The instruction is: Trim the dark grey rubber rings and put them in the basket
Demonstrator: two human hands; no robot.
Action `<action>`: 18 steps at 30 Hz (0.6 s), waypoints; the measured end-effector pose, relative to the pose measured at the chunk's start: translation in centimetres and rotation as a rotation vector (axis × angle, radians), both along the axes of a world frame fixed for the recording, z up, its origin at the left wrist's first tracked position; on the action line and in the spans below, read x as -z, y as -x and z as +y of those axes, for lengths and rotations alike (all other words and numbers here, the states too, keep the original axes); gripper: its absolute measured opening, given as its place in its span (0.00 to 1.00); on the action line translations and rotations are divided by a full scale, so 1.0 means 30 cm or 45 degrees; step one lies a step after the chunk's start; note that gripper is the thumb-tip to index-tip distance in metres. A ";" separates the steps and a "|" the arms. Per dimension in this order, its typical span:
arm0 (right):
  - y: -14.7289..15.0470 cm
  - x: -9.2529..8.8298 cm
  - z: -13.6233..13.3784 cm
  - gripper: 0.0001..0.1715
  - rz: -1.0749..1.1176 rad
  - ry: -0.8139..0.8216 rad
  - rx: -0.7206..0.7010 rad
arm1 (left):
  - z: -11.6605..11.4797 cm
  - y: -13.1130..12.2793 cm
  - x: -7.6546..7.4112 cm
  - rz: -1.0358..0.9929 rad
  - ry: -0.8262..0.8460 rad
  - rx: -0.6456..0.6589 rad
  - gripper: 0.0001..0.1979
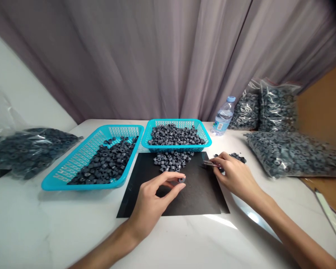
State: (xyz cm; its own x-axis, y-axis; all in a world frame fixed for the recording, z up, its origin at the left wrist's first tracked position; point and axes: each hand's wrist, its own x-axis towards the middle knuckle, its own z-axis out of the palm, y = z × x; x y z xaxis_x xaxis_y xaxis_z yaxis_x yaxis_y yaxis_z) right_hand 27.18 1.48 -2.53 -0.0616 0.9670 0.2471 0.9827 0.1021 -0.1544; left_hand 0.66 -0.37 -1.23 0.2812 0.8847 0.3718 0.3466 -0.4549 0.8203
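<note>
Both busy: left hand (154, 200) pinches ring (181, 180) over mat (201, 200), right hand (235, 175) grips tool (208, 163) at its edge.

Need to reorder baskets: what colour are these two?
Turquoise, both left basket and right basket; head view shows it best.

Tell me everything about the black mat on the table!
The mat is a thin, matt black sheet, square, lying on the white table. A pile of grey rings sits on its far edge, by a blue basket. The left hand hovers over its middle, pinching one ring. The right hand, pinching a thin tool, is at its right edge.
</note>
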 end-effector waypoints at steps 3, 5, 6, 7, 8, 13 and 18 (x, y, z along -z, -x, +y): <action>0.008 0.005 0.000 0.13 0.065 -0.045 -0.038 | -0.002 0.001 -0.009 0.005 -0.024 0.004 0.08; 0.012 0.013 0.000 0.13 0.115 -0.066 -0.063 | -0.004 0.002 -0.015 0.009 -0.031 0.003 0.09; 0.013 0.018 0.001 0.14 0.132 -0.071 -0.075 | -0.005 0.002 -0.018 0.009 -0.034 0.003 0.09; 0.014 0.023 0.001 0.14 0.144 -0.073 -0.089 | -0.006 0.003 -0.020 0.009 -0.036 0.003 0.09; 0.016 0.029 0.001 0.14 0.152 -0.076 -0.101 | -0.007 0.003 -0.022 0.010 -0.040 -0.001 0.08; 0.032 0.048 -0.003 0.18 0.204 -0.119 -0.161 | -0.012 -0.001 -0.027 0.019 -0.068 -0.025 0.08; 0.054 0.051 -0.009 0.22 0.240 -0.162 -0.226 | -0.012 -0.004 -0.023 0.020 -0.070 -0.016 0.08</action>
State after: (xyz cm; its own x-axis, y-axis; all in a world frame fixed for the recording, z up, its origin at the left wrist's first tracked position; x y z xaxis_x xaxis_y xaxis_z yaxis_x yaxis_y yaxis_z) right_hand 25.56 1.21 -4.08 -0.1689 0.9057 0.3888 0.9030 0.3003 -0.3073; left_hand 0.77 -0.73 -0.53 0.2765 0.8666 0.4154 0.3652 -0.4946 0.7887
